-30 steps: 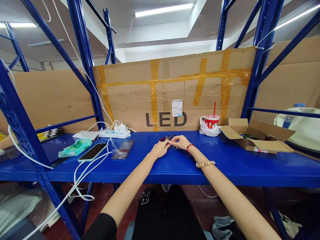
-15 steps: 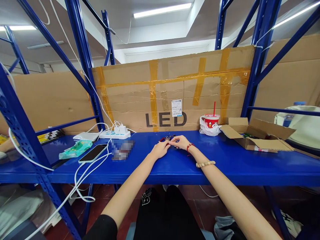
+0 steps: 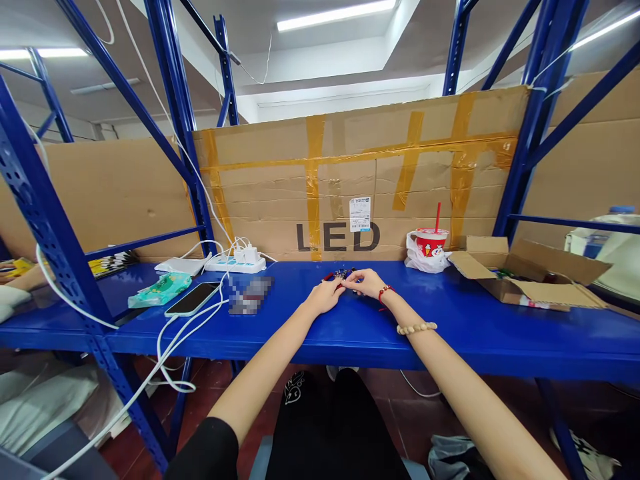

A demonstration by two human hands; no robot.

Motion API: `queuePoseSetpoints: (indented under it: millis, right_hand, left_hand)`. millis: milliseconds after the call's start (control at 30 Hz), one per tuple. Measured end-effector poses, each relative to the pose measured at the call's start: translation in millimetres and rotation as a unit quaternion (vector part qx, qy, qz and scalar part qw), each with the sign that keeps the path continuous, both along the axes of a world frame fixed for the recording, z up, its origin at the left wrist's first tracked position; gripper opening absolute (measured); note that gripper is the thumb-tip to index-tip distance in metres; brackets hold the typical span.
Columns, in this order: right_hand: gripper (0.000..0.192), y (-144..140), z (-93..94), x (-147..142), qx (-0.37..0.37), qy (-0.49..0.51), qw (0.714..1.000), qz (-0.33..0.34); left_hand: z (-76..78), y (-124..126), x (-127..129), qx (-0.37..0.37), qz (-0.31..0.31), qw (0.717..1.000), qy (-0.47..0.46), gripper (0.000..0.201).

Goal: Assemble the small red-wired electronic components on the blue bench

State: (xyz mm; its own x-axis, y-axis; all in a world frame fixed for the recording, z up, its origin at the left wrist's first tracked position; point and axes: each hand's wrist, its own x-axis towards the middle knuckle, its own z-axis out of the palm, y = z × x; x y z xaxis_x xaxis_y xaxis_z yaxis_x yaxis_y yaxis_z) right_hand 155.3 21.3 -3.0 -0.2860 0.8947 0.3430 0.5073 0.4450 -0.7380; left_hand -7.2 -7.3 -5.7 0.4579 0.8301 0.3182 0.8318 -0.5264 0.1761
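Observation:
My left hand (image 3: 326, 296) rests low over the blue tabletop, its fingers bent around something at the fingertips. My right hand (image 3: 368, 283), with a red string bracelet (image 3: 385, 291) and a beaded bracelet (image 3: 417, 328) on its wrist, meets it from the right, thumb and forefinger pinched together. The fingertips of both hands nearly touch. Just beyond them lies a small cluster of dark, shiny bits with some red (image 3: 342, 274), partly covered by the fingers. What exactly the fingers hold is hidden and too small to name.
On the left lie a phone (image 3: 193, 299), a teal packet (image 3: 160, 291), a power strip (image 3: 236, 264) and white cables. To the right stand a red-and-white cup (image 3: 431, 243) in a plastic bag and an open cardboard box (image 3: 530, 280). A cardboard sheet (image 3: 260, 193) backs the table.
The view has turned slightly left, so the surroundings sit further right. Both hands stay together at the same spot, with only slight finger movement.

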Motion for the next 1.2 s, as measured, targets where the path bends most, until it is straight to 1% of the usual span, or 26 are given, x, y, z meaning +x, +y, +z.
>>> queuePoseSetpoints:
  millis: [167, 367, 533, 733, 1200]
  right_hand:
    - [0.036, -0.9, 0.5, -0.4, 0.003, -0.006, 1.0, -0.007]
    - [0.037, 0.6, -0.8, 0.0, 0.023, -0.009, 1.0, -0.005]
    - [0.037, 0.1, -0.8, 0.6, 0.018, -0.013, 1.0, -0.006]
    - [0.037, -0.4, 0.6, 1.7, 0.031, -0.019, 0.999, 0.002]
    - [0.037, -0.4, 0.7, -0.2, 0.019, -0.01, 1.0, -0.001]
  left_hand:
    - [0.8, -1.7, 0.2, -0.004, 0.011, 1.0, 0.001, 0.027]
    - [1.8, -3.0, -0.1, -0.007, 0.004, 1.0, 0.003, 0.027]
    - [-0.5, -0.8, -0.6, 0.001, 0.003, 1.0, 0.005, 0.027]
    - [-0.6, -2.0, -0.9, 0.003, -0.002, 1.0, 0.001, 0.027]
    - [1.0, -2.9, -0.5, -0.002, 0.001, 1.0, 0.001, 0.026]
